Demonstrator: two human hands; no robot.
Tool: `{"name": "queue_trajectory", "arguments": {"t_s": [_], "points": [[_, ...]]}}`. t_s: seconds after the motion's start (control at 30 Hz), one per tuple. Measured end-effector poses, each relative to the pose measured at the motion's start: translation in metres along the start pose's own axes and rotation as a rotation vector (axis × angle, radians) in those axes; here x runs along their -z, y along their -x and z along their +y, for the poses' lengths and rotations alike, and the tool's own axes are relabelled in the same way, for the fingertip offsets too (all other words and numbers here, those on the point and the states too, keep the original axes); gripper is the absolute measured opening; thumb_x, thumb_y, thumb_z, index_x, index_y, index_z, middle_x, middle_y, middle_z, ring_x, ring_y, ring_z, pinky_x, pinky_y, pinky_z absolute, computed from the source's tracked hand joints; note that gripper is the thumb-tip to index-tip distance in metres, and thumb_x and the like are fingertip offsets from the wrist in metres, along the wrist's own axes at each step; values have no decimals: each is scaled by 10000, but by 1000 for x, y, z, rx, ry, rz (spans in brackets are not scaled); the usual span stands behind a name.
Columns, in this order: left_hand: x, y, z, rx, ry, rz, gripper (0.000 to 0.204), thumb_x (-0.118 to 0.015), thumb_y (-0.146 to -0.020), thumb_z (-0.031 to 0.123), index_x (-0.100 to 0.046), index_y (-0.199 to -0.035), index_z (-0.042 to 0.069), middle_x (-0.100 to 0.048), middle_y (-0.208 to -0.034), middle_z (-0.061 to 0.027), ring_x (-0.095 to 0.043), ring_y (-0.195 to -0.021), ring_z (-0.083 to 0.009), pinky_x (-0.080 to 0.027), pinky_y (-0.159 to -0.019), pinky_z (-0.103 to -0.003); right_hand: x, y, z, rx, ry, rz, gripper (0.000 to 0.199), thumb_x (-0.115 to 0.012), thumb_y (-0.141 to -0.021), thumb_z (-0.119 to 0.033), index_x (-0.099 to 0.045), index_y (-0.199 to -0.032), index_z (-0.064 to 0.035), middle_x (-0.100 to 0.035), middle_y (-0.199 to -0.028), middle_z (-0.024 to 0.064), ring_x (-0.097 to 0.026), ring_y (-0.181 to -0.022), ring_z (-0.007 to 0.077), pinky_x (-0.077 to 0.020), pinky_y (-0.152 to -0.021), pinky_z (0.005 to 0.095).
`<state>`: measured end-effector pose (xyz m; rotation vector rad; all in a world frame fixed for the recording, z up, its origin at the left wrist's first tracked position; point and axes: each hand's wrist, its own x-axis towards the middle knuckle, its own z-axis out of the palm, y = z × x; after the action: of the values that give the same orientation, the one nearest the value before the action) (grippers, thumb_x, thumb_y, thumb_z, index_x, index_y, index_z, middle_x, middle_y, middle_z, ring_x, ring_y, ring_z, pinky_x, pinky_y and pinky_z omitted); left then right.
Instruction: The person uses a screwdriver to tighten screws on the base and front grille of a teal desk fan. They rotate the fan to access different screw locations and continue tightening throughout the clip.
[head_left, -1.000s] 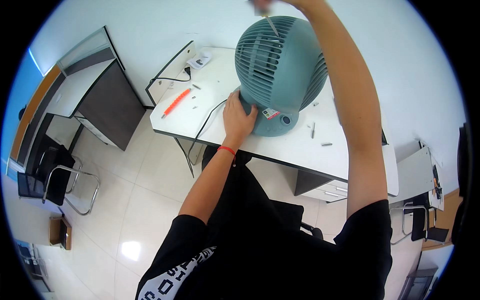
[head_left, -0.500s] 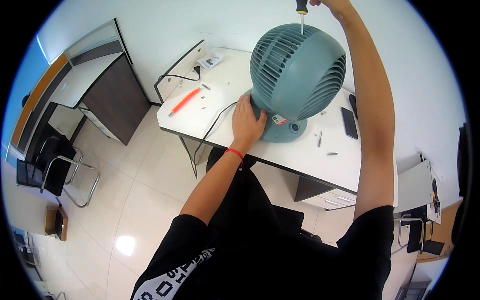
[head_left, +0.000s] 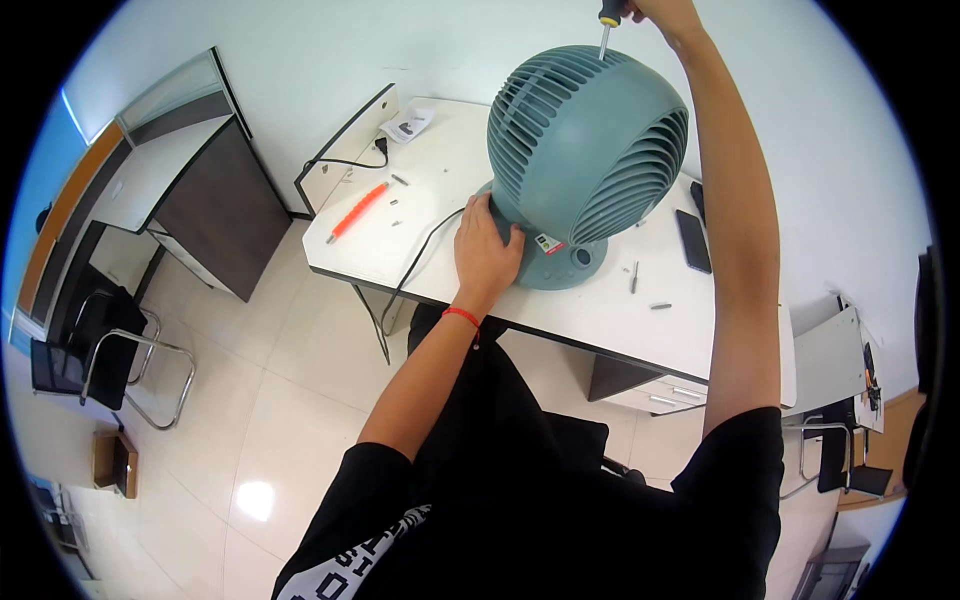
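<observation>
A grey-green fan [head_left: 570, 130] with a round slatted head stands on a white desk [head_left: 400, 240]. At the left side of its round base, my left hand [head_left: 487, 247] grips it, thumb apart from the other fingers. My right hand [head_left: 664, 14], partly cut off by the upper edge, is raised over the fan head. It holds a screwdriver [head_left: 610, 14] with a black and yellow handle. The screwdriver's shaft points down into the slats at the top of the fan head, so its tip is hidden.
An orange-red rod-like tool [head_left: 357, 213] and small metal bits lie left of the fan. A black cable [head_left: 425, 248] runs over the desk's front edge. Rightward lie a phone [head_left: 692, 241] and a slim metal bit [head_left: 634, 277]. A paper sheet [head_left: 408, 125] lies at the back left.
The whole view has shifted slightly. The screwdriver's handle leans a little more to the right, with my right hand still around it. My left hand stays at the fan's base.
</observation>
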<state>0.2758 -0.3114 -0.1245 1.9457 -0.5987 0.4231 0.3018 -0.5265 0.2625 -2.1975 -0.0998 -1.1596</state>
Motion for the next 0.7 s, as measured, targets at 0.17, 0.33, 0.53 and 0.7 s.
{"name": "queue_trajectory", "arguments": {"t_s": [0.17, 0.33, 0.53, 0.7], "points": [[-1, 0, 0, -8, -11, 24, 697, -700, -941, 238, -474, -1522, -72, -568, -1533, -291, -464, -1518, -445, -401, -1223, -510, -11, 1, -24, 500, 431, 137, 373, -665, -948, -341, -687, -863, 22, -677, -719, 186, -680, -621, 317, -554, -610, 416], [0, 1, 1, -26, -4, 33, 685, -695, -939, 222, -478, -1513, -81, -574, -1520, -295, -462, -1512, -463, -400, -1228, -516, -12, 52, -61, 351, 371, 116, 370, -695, -991, -312, -684, -918, 50, -692, -717, 197, -687, -654, 354, -551, -640, 426], [2, 0, 4, 15, 28, 4, 671, -689, -941, 200, -482, -1509, -91, -571, -1518, -302, -467, -1507, -466, -396, -1237, -510, 6, 96, -108, 266, 108, 165, 367, -770, -999, -304, -679, -927, 45, -658, -673, 107, -657, -616, 200, -521, -591, 380], [2, 0, 4, 8, 17, 11, 676, -684, -942, 199, -477, -1510, -104, -561, -1526, -317, -470, -1505, -464, -392, -1242, -505, -1, 106, -125, 435, 47, 183, 422, -780, -1009, -349, -654, -878, 31, -622, -683, 96, -566, -611, 163, -478, -582, 360]]}}
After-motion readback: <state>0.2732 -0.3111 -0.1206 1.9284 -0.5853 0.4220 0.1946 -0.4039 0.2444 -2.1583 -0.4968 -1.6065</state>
